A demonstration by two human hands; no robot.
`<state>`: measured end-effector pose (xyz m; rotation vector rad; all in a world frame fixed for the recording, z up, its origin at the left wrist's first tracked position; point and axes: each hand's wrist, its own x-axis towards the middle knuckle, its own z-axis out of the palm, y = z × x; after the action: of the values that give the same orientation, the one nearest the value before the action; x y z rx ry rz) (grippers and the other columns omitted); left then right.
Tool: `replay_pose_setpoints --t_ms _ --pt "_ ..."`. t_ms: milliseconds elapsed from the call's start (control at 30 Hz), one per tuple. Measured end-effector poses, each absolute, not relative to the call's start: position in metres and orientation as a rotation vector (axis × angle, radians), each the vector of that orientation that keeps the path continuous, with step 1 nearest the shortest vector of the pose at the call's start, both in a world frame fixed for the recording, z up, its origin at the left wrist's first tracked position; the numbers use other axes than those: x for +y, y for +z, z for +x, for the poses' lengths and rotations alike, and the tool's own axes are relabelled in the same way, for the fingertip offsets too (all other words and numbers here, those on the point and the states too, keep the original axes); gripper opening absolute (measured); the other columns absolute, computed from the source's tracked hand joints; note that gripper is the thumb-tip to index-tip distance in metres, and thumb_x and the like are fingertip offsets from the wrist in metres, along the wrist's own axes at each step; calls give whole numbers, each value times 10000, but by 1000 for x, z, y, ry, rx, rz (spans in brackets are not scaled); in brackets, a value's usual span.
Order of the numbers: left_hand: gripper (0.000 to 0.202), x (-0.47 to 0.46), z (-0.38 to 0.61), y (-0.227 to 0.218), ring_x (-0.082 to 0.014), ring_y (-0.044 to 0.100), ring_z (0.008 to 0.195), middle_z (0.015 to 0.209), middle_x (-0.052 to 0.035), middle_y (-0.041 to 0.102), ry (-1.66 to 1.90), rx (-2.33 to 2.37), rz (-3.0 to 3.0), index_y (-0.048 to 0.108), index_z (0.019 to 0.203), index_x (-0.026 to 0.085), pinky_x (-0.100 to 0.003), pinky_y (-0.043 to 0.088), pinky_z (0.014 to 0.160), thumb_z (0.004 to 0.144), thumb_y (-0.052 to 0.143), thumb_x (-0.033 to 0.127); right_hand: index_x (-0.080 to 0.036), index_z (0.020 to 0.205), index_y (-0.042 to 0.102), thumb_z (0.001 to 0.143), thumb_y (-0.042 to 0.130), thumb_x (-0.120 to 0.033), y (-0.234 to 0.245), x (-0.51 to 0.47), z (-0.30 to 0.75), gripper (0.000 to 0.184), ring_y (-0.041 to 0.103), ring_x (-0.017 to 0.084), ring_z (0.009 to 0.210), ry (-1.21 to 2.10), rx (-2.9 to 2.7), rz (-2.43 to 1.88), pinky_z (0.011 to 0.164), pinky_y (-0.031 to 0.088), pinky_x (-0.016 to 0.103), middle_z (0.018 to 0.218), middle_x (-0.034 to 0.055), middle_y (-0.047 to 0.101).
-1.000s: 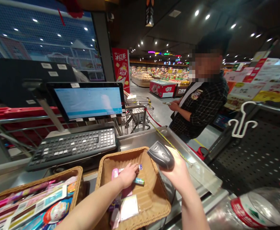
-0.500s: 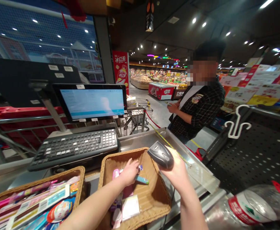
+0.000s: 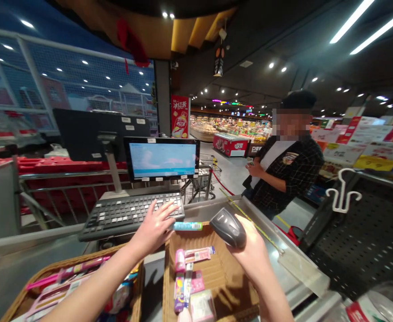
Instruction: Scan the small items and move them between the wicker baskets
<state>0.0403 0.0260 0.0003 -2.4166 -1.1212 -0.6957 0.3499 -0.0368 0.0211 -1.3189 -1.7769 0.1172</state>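
Note:
A slim blue packet with a green end and a barcode (image 3: 188,226) is in my left hand (image 3: 156,224), pinched at its left end. My fingers reach over the right side of the black keyboard (image 3: 122,212); contact with the keys cannot be made out. My right hand (image 3: 252,243) grips a dark grey barcode scanner (image 3: 229,228), its nose toward the packet. Below both hands stands a wicker basket (image 3: 238,286) holding a pink-capped item (image 3: 180,260), a purple packet (image 3: 179,290), a clear square pack (image 3: 202,306) and other small packets.
A second wicker basket (image 3: 18,308), full of packaged goods, stands at the left under my forearm. Behind the keyboard is a lit monitor (image 3: 164,160). A person in a checked shirt (image 3: 304,165) stands across the metal counter (image 3: 273,241). A clear bottle (image 3: 381,306) is at the lower right.
My left hand has lifted the blue packet out of the basket, up and left to the keyboard's edge. The scanner stays in my right hand. The view has tilted up and turned left.

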Motion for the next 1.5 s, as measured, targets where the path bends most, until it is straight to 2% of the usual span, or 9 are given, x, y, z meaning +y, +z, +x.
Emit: replay_pose_setpoints --t_ms 100,200,400,600,1067,1500 --pt "111 10 2 27 -258 458 1352 1382 -62 589 -771 -1131 -2288 669 905 240 -556 63 1194 841 588 280 -184 1043 695 626 574 -204 31 -47 320 435 621 337 1139 136 -1805 -1282 1012 454 542 1154 131 700" --pt "115 -6 -32 44 -259 464 1350 1390 -61 583 -806 -1155 -2176 670 900 239 -556 59 1196 851 576 281 -193 1035 699 620 572 -204 37 -56 288 434 647 314 1088 179 -1834 -1209 968 507 468 1120 114 714" --pt "103 -34 -87 59 -246 482 1336 1380 -49 593 -828 -1223 -2020 674 899 238 -529 27 1212 839 594 265 -189 1023 709 635 542 -161 43 -67 227 423 639 308 1096 223 -1886 -1144 963 507 450 1132 111 710" --pt "115 -60 -124 58 -257 457 1356 1402 -60 572 -770 -1264 -1984 674 927 237 -553 4 1207 844 596 257 -198 1060 704 655 567 -177 48 -78 188 427 636 310 1089 266 -1929 -1106 941 510 441 1141 100 705" --pt "136 -93 -162 44 -263 401 1397 1406 -41 570 -750 -1321 -2013 674 914 233 -589 -47 1192 867 547 230 -207 955 707 672 556 -155 52 -98 139 325 631 286 1049 222 -2085 -1060 925 484 420 1074 88 711" --pt "130 -118 -188 24 -249 435 1373 1394 -53 582 -781 -1353 -2028 662 908 227 -557 -52 1197 875 536 220 -204 1043 706 660 576 -158 42 -121 117 407 627 305 1101 274 -2108 -1115 943 486 432 1107 102 715"
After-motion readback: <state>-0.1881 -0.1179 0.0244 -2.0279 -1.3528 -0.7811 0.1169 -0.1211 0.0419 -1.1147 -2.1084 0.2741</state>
